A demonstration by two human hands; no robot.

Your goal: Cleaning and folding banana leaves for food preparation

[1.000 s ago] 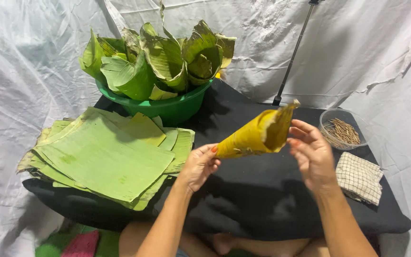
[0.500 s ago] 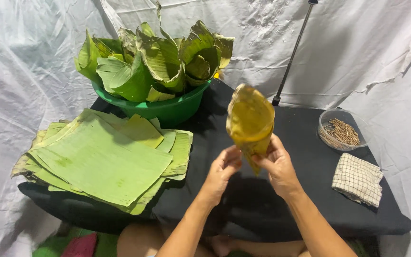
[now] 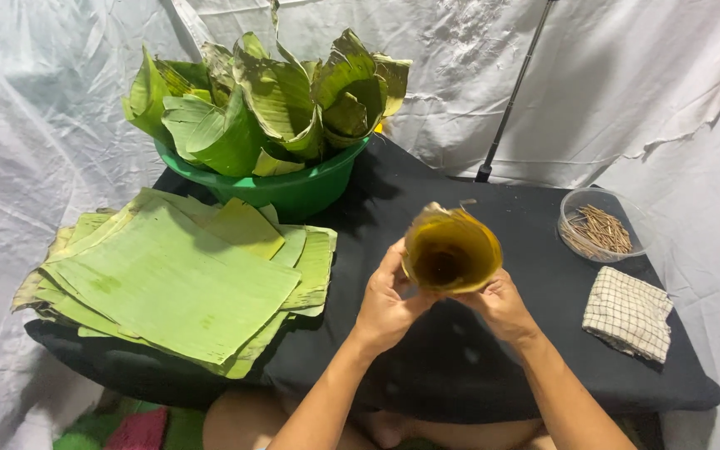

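Observation:
Both hands hold a yellow-green banana leaf rolled into a cone (image 3: 451, 250), its open mouth turned up toward me. My left hand (image 3: 386, 297) wraps the cone's left side and my right hand (image 3: 501, 302) cups it from below on the right. A stack of flat cut banana leaves (image 3: 178, 279) lies on the black table (image 3: 460, 367) to the left of my hands. Behind it stands a green basin (image 3: 297, 187) filled with several finished leaf cones (image 3: 268, 100).
A clear bowl of thin wooden sticks (image 3: 597, 227) sits at the right, with a folded checked cloth (image 3: 628, 312) in front of it. A black stand pole (image 3: 510, 96) rises behind the table. White sheeting hangs all around.
The cone was held sideways pointing right, then stood upright; now it is lowered and tipped so its mouth faces me. Both hands have closed in around it.

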